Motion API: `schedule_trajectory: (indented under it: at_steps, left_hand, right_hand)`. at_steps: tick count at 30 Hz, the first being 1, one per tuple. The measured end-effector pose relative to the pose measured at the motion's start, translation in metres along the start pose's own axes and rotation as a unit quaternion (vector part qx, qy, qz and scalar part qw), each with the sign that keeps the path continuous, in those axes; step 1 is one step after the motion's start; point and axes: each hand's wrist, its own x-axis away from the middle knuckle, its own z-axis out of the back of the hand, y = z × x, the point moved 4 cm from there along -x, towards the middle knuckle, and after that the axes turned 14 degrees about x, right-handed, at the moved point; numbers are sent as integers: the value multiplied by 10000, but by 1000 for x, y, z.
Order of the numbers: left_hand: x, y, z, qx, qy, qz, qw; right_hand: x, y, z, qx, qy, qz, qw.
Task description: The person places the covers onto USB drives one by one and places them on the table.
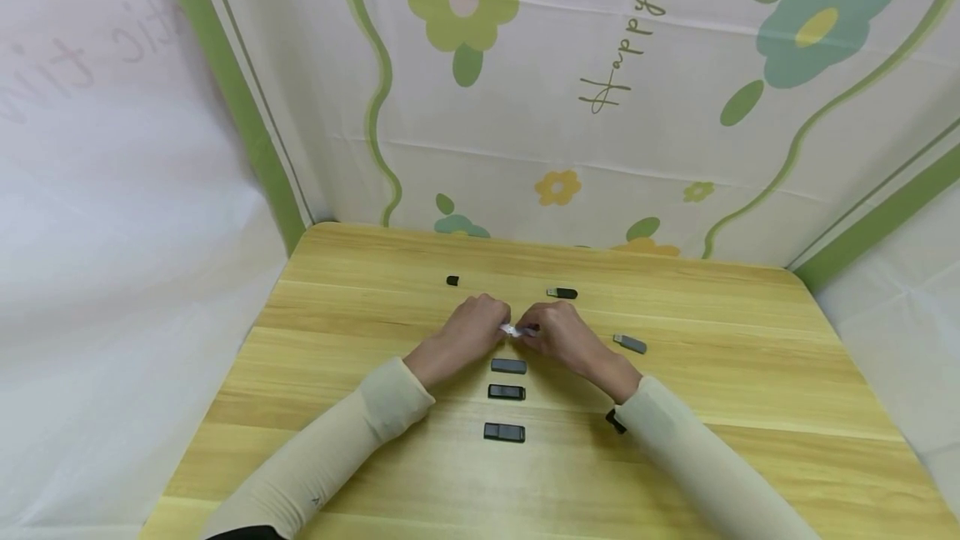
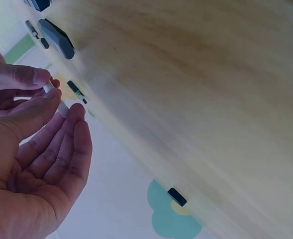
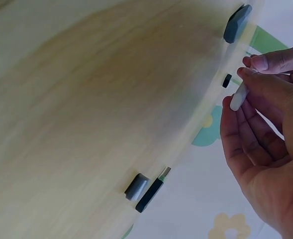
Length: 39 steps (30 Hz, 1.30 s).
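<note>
Both hands meet over the table around a small white USB stick (image 1: 513,330), pinched at its two ends. My left hand (image 1: 474,325) grips the left end between thumb and fingertips; my right hand (image 1: 561,333) grips the other. In the right wrist view, the rounded white end of the stick (image 3: 239,98) shows below the thumb, and fingers hide the rest. The left wrist view shows a short white piece of it (image 2: 62,108) between the hands. Just in front of the hands lies a dark grey USB stick (image 1: 508,366).
Two black USB sticks lie nearer me, one in the middle (image 1: 506,392) and one lower (image 1: 504,432). A black cap (image 1: 452,280) sits at the back left. To the right lie an uncapped black USB stick (image 1: 564,293) and a grey one (image 1: 631,343) with its plug showing.
</note>
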Motion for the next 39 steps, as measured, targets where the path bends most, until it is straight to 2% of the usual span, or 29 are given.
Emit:
schedule_trajectory:
  at_steps: [12,21,32,39]
  left_hand:
    - [2,0,0,178,77,-191,9996]
    - [4,1,1,260,64,-204,9994]
    - [8,0,7,521,89,-332,9981]
    - [8,-2,7,504,158,-486,9974]
  right_hand:
    - [-1,-1,-1,-97,24,113,9999]
    - [-2,-3,0,-241,250,381,9987]
    - [-3,-5,2,-256,179,480,9984]
    - [-5,-9,3,-272,153,550,9980]
